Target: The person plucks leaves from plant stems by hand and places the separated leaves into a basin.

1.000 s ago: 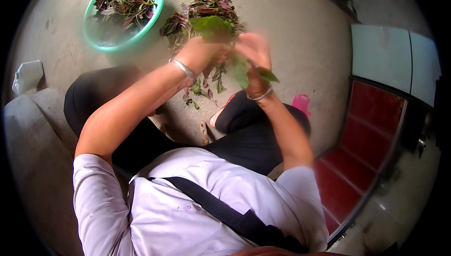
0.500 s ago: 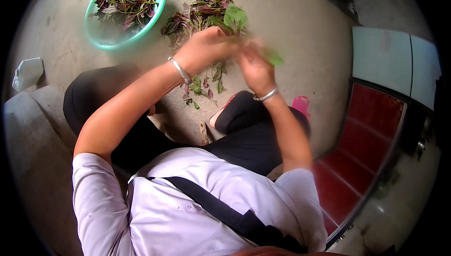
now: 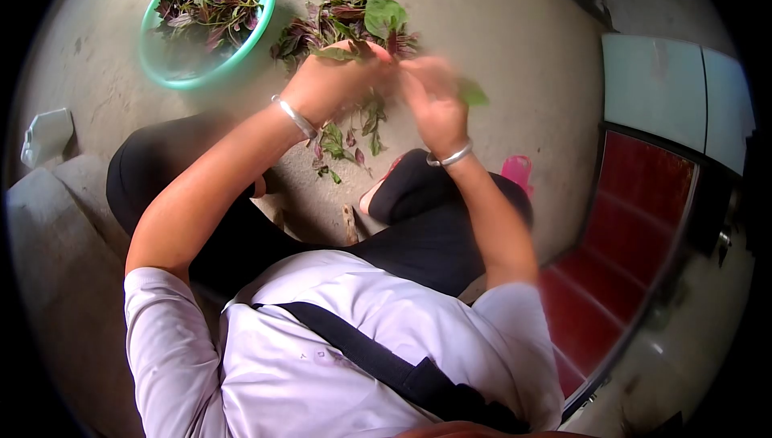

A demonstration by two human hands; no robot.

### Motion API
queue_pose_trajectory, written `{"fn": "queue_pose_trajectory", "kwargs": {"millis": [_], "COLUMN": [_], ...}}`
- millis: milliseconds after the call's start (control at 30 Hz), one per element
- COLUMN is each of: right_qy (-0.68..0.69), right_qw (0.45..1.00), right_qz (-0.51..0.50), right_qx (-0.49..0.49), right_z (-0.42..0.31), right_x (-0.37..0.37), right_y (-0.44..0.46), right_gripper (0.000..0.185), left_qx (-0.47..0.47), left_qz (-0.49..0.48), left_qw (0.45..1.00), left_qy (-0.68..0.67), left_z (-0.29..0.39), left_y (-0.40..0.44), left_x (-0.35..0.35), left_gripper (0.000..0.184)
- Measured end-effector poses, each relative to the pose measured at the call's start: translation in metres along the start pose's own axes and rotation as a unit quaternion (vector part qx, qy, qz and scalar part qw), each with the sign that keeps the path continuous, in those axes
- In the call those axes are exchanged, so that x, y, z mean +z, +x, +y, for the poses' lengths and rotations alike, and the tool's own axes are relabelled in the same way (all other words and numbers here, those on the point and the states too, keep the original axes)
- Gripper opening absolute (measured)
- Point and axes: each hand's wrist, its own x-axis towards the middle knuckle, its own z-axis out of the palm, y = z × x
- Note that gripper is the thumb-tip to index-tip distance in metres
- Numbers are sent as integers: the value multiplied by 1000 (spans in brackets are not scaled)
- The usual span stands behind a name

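Over the floor pile, my left hand (image 3: 342,76) is closed on a leafy stem of purple-green greens, which look like amaranth. A broad green leaf (image 3: 385,16) stands up beyond its fingers. My right hand (image 3: 437,108) meets it at the fingertips, its fingers pinched together and slightly smeared. From its far side sticks out a green leaf (image 3: 473,92). Behind the hands lies the pile of purple-green greens (image 3: 344,8). Loose sprigs (image 3: 334,143) are scattered below them on the floor.
A turquoise basin (image 3: 269,4) holding more greens stands at the upper left. A pale plastic jug (image 3: 48,136) is at the far left. To the right is a cabinet with red panels (image 3: 635,205); a pink object (image 3: 517,171) sits by my right knee.
Both hands have shifted slightly left and stay together at the fingertips. A leaf now lies over the back of my left hand. The basin and pile appear slightly further left in view.
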Motion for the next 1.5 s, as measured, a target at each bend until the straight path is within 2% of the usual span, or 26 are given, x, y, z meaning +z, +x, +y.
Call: {"fn": "queue_pose_trajectory", "kwargs": {"millis": [267, 367, 467, 567, 667, 767, 867, 967, 1167, 1267, 1367, 1500], "right_qy": [-74, -106, -196, -221, -249, -245, -271, -295, -184, -60, -10, 58], "right_qw": [997, 991, 976, 968, 957, 957, 950, 941, 977, 998, 998, 991], "right_qz": [-12, 6, 14, 34, 41, 46, 13, 28, 35, 30, 14, 66], "right_qx": [-16, -78, -93, -110, -143, -149, -153, -164, -99, 4, 60, 103], "right_z": [-9, -4, -7, 7, 9, 11, -2, 6, 2, 1, 4, 2], "right_x": [-3, -2, -4, -5, -7, -5, -7, -4, 1, 3, 4, 6], "right_y": [4, 6, 6, 5, 7, 6, 7, 6, 7, 5, 2, 1], "right_gripper": [9, 9, 11, 14, 19, 24, 23, 22, 16, 11, 15, 15], "left_qx": [7, 39, 70, 53, -21, -36, 2, 50, 81, 87, 127, 150], "left_qz": [-12, 9, -14, 81, 28, -58, -76, -18, -47, -25, -6, 52], "left_qw": [999, 999, 993, 995, 998, 997, 997, 999, 996, 996, 992, 980], "left_qy": [-31, -22, 91, -8, -51, -19, -3, 4, -12, -27, 10, 123], "left_z": [-7, -4, -10, -7, 4, 3, -4, -15, -18, -13, -20, -21], "left_y": [5, 2, 1, -8, -17, -20, -20, -17, -14, -15, -8, -8], "left_x": [0, 6, 2, 17, 19, 21, 28, 29, 21, 23, 19, 19], "left_gripper": [17, 19, 21, 21, 22, 23, 19, 14, 11, 9, 18, 17]}}
